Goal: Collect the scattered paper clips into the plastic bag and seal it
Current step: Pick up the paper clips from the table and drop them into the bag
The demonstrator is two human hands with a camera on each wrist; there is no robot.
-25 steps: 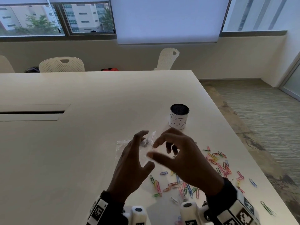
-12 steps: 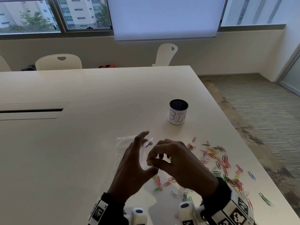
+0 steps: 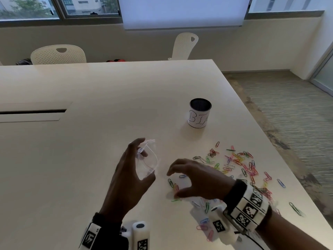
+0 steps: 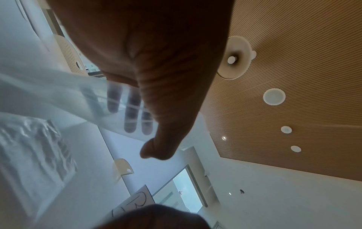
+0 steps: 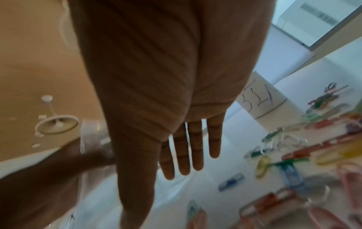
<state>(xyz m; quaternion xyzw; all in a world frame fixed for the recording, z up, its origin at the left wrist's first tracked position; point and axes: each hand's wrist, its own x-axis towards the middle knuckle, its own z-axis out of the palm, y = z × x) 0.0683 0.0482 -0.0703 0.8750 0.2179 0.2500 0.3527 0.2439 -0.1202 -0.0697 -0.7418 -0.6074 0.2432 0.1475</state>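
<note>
A person's two hands work above a large pale surface (image 3: 108,98), seen from a head-worn camera. The left hand (image 3: 129,177) is raised above the surface near its front edge, thumb and fingers (image 4: 130,117) curled round a clear plastic bag (image 3: 147,159) — the bag's mouth gapes toward the right. From the left wrist view the fingertips show through the clear plastic.

The right hand (image 3: 196,179) hovers just right of the bag, apart from it, fingers (image 5: 182,155) loosely curved and spread from the thumb, holding nothing. It sits low over the nearest paper clips (image 3: 239,163).

The clips — pink, green, blue, yellow, orange and silver — lie scattered loose across the surface toward its right edge and front right corner, some under and beside the right wrist. None can be made out inside the bag.

Farther back, toward the right edge, stands a small round cup (image 3: 199,112) with a dark mesh inside and a white paper label with handwritten letters. Two white chairs (image 3: 57,55) stand beyond the far edge.
</note>
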